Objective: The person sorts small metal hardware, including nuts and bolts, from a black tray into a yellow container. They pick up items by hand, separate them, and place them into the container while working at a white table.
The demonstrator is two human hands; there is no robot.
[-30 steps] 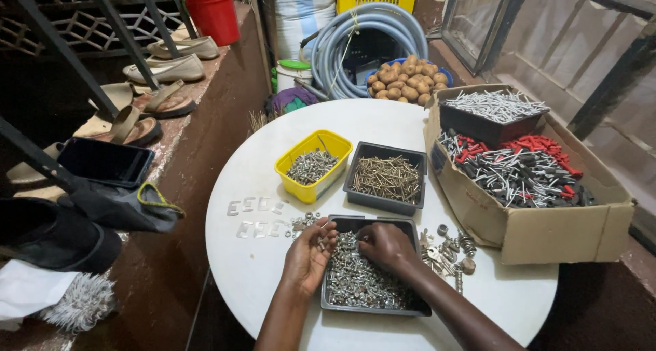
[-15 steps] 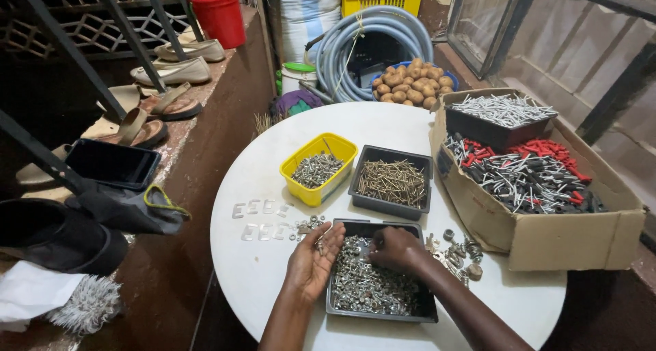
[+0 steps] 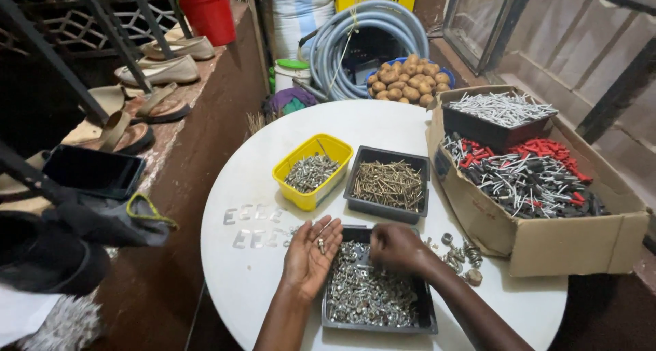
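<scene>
At lower centre, the left hand (image 3: 309, 254) lies cupped open holding screws (image 3: 319, 243); the right hand (image 3: 396, 247), grip closed, picks in the black tray (image 3: 427, 310). Best pinch few, drop them mid-palm.

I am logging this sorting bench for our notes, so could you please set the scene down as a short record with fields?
Surface: round white table
Left hand: open, palm up, a few small screws on it
Right hand: closed, knuckles up, over the near black tray of silvery hardware
Yellow tub: grey screws
Far black tray: brownish nails
Cardboard box: red and black fasteners, plus a tray of pale nails
Loose parts: on the table beside the right hand
</scene>
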